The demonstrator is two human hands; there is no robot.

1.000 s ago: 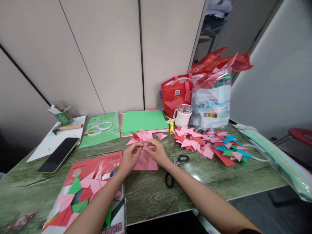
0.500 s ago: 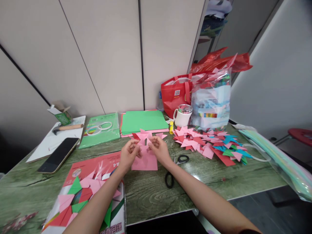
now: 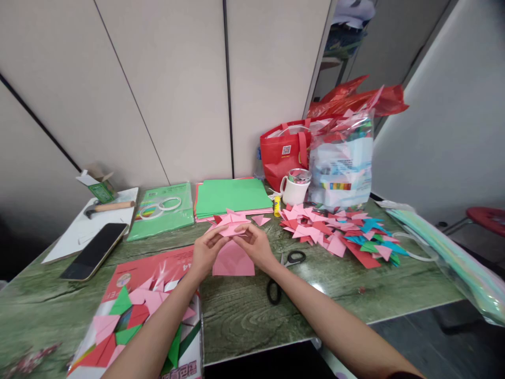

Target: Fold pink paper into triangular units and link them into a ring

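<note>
A: Start at the far left; what lies there?

B: A dark phone on a white board, with a hammer and a small green box behind it; nearer, a red paper pack strewn with pink and green triangles.

A: And the hands?

B: The left hand and the right hand meet over the green table; both are pinched on the top edge of a pink paper sheet, which stands just in front of a green paper stack.

A: Closed tight, or loose?

B: Fingertips clamped on the paper, thumbs under, the two hands nearly touching; the upper part looks folded toward a point, though the fingers hide the exact crease.

A: How would one do that fold well?

B: I'd judge it calls for lining the edges up squarely first; then pressing from the middle outward, so the crease runs straight; the lower edge should rest flat on the table for support.

A: What sits to the right?

B: Black scissors just beside the right wrist; further on a pile of folded pieces, mostly pink and red; behind it a white mug, a red bag and a clear plastic bag.
</note>
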